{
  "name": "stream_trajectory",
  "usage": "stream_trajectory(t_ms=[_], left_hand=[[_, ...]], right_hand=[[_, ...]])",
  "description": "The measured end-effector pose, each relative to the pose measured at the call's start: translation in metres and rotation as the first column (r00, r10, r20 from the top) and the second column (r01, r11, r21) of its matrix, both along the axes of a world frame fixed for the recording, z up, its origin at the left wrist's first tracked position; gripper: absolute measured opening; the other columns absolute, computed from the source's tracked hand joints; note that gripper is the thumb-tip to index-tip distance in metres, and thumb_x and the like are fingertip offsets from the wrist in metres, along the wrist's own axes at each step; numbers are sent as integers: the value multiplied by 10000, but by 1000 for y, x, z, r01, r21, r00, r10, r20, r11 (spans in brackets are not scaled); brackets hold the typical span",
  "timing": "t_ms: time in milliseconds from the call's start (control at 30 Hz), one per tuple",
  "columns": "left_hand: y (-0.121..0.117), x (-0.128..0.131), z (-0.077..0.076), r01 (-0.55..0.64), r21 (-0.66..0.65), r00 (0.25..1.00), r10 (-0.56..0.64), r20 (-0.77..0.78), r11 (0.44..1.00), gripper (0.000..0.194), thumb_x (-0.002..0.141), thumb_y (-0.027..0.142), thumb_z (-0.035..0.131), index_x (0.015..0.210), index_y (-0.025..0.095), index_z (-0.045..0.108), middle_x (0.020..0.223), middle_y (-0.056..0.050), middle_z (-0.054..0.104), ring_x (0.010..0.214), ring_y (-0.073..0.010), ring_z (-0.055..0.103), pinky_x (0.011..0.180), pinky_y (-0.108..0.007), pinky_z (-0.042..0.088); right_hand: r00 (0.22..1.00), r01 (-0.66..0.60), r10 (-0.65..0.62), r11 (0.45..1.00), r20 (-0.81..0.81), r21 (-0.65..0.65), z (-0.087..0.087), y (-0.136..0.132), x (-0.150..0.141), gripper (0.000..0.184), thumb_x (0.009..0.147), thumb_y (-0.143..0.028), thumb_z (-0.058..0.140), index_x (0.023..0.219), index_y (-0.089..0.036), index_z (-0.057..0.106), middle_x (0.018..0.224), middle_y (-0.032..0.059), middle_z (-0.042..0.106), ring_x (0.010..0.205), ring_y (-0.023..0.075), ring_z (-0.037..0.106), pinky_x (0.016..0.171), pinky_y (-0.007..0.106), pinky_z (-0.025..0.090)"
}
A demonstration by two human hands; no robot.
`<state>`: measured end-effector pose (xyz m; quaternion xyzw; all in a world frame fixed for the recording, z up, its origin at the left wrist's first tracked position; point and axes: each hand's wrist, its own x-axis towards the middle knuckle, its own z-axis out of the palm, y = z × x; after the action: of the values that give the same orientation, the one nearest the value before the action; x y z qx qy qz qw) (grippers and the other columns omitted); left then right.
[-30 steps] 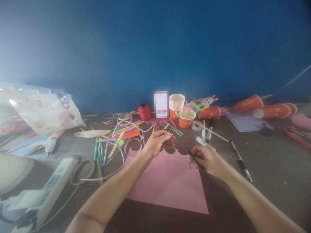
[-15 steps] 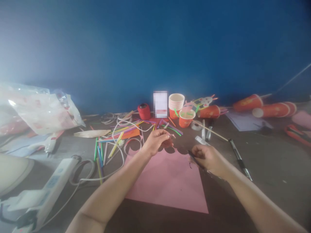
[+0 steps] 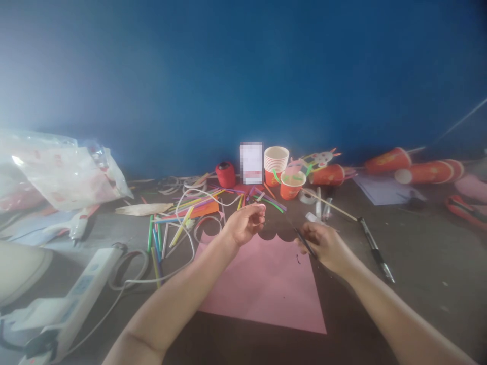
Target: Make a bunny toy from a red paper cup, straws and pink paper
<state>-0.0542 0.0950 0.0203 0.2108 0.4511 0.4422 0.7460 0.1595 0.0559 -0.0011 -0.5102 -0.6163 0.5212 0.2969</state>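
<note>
My left hand (image 3: pixel 246 223) is closed in a pinch above the far edge of a pink paper sheet (image 3: pixel 262 284). At its fingertips is a small pale pink piece (image 3: pixel 261 207), too small to make out fully. My right hand (image 3: pixel 327 246) is closed round a slim dark tool (image 3: pixel 305 242), whose thin tip points up and left toward my left hand. Whether the tool is a blade or tweezers does not show clearly. Scalloped cut-outs run along the sheet's far edge, and a small dark mark lies near its right side.
Behind my hands stand a stack of paper cups (image 3: pixel 276 162), a cup with green strips (image 3: pixel 292 185) and a red round object (image 3: pixel 225 175). Colourful straws (image 3: pixel 182 218), a white cable and a power strip (image 3: pixel 85 289) lie left. A black pen (image 3: pixel 375 248) and tipped cups (image 3: pixel 426 172) are right.
My left hand has drawn slightly up and left with the small pink piece. The tool in my right hand has turned, so its thin tip now shows pointing up and left.
</note>
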Motion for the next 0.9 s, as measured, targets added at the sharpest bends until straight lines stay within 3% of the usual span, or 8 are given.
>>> stream_trajectory(t_ms=[67, 133, 300, 500, 633, 900], left_hand=[[0, 1, 0, -39, -28, 999, 40, 35, 999, 173, 632, 186, 719, 746, 128, 603, 605, 42, 521, 461, -17, 471, 391, -122, 356], [0, 1, 0, -85, -5, 995, 85, 59, 996, 184, 619, 189, 725, 738, 134, 596, 617, 43, 511, 461, -9, 448, 368, -110, 311], [-1, 0, 6, -77, 82, 992, 68, 102, 994, 200, 603, 207, 733, 697, 135, 572, 624, 55, 458, 436, 12, 369, 332, -107, 197], [-9, 8, 1, 27, 54, 994, -32, 101, 998, 202, 612, 191, 741, 751, 118, 615, 616, 56, 435, 431, 18, 347, 330, -101, 165], [-15, 15, -7, 98, 57, 990, -103, 94, 994, 196, 622, 197, 752, 740, 105, 627, 602, 56, 412, 439, 18, 347, 339, -96, 178], [-19, 21, -12, 124, 77, 991, -127, 35, 989, 193, 625, 223, 764, 696, 94, 638, 575, 51, 394, 451, 7, 329, 352, -106, 177]], right_hand=[[999, -22, 20, 999, 44, 27, -1, 0, 0, 262, 716, -398, 652, 685, -196, 489, 556, -26, 550, 516, 118, 501, 492, 238, 360], [981, -32, 12, 994, 195, 101, -2, -1, 0, 235, 720, -383, 638, 681, -200, 497, 556, -26, 552, 517, 122, 500, 494, 241, 346], [768, -149, -98, 934, 633, 325, -3, -8, -3, 149, 710, -324, 616, 713, -215, 514, 603, -20, 586, 557, 142, 527, 525, 254, 306], [626, -283, -81, 904, 776, 322, -3, -13, -8, 216, 739, -309, 593, 916, -194, 543, 847, 46, 614, 682, 199, 602, 548, 272, 315], [637, -305, -48, 901, 769, 309, -2, -13, -7, 299, 728, -296, 600, 1004, -191, 553, 993, 78, 562, 753, 205, 606, 583, 270, 349], [799, -336, 179, 924, 574, 179, 1, -6, 4, 385, 636, -252, 652, 995, -189, 530, 971, 47, 560, 824, 185, 568, 718, 268, 404]])
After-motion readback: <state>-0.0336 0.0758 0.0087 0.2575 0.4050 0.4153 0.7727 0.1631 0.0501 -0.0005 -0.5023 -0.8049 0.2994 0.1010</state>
